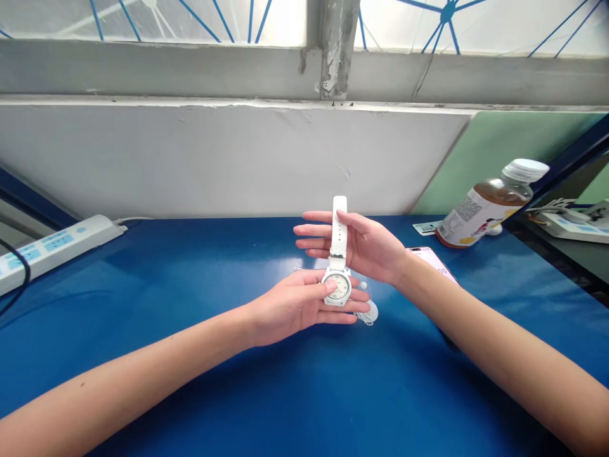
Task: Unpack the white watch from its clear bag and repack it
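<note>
A white wristwatch with a round pale dial is held up over the blue table, its strap pointing away from me. My left hand grips the watch case, thumb across the dial and fingers behind it. Higher up, my right hand pinches the strap between its thumb and the fingers behind. A row of small holes and a metal buckle show on the strap. Under my left fingertips, a white round piece with a scalloped edge lies on the table, partly hidden.
On the left is a white power strip with a black cable. A phone lies partly under my right forearm. Behind it stand a tilted drink bottle and a small card. The wall and window frame bound the blue table.
</note>
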Motion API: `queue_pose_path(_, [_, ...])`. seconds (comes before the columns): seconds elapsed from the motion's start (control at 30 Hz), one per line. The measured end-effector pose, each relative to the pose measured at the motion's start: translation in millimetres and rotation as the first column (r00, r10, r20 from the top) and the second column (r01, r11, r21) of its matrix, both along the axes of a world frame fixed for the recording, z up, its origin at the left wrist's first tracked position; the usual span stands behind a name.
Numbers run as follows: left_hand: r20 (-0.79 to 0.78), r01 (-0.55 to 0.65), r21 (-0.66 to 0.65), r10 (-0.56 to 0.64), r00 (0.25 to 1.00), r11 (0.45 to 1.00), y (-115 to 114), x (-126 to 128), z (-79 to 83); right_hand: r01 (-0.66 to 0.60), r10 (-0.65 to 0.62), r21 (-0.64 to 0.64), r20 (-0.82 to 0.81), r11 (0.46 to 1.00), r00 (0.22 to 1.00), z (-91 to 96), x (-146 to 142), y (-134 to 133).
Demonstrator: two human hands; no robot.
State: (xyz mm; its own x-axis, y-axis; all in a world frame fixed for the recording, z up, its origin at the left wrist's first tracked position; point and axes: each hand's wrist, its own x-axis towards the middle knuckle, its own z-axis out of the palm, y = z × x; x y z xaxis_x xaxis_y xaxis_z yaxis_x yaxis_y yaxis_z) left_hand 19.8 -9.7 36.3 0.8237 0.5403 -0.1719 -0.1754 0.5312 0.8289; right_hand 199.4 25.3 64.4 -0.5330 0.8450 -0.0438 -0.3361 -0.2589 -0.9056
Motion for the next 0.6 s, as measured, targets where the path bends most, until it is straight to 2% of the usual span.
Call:
queue_pose_path(0.1, [-0.013, -0.034, -0.018, 0.033, 0.999, 0.999, -1.2, 0.8, -0.8, 0.017, -0.021, -0.048, -0.075, 0.999, 0.997, -1.4, 0.6, 1.8])
queue_pose_path(0.27, [-0.008, -0.096, -0.021, 0.095, 0.995, 0.995, -1.1, 1.3, -5.4, 0.003, -0.009, -0.049, -0.112, 0.999, 0.994, -1.4, 3.2, 3.6])
queue_pose_path(0.5, [-0.006, -0.109, -0.020, 0.109, 0.994, 0.994, -0.6, 2.4, -5.0, -0.020, 0.020, -0.002, -0.023, 1.000, 1.000, -5.4, 3.9, 3.0])
queue_pose_path(0.6, [-0.008, -0.116, -0.020, 0.116, 0.993, 0.993, -0.5, 1.8, -4.5, 0.002, -0.006, 0.054, 0.076, 0.999, 0.997, -5.7, 2.7, 1.5])
